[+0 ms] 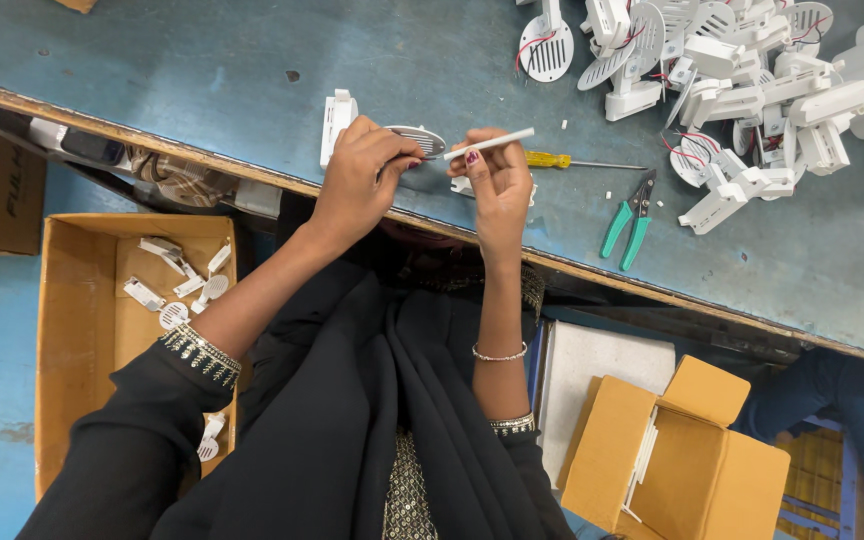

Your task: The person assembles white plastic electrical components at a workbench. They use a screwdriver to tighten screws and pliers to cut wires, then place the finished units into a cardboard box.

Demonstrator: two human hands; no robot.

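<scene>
My left hand (360, 178) grips a small round slotted white plastic grille (420, 140) just above the near edge of the blue-grey workbench (202, 70). My right hand (497, 180) pinches a thin white rod (490, 144) that points toward the grille. A white plastic bracket (336, 122) stands on the bench just left of my left hand. A yellow-handled screwdriver (562, 161) lies right of my right hand.
Green-handled pliers (630, 216) lie on the bench to the right. A heap of white plastic parts with red wires (732, 90) fills the far right. A cardboard box with a few white parts (92, 310) sits lower left; another box (672, 460) lower right.
</scene>
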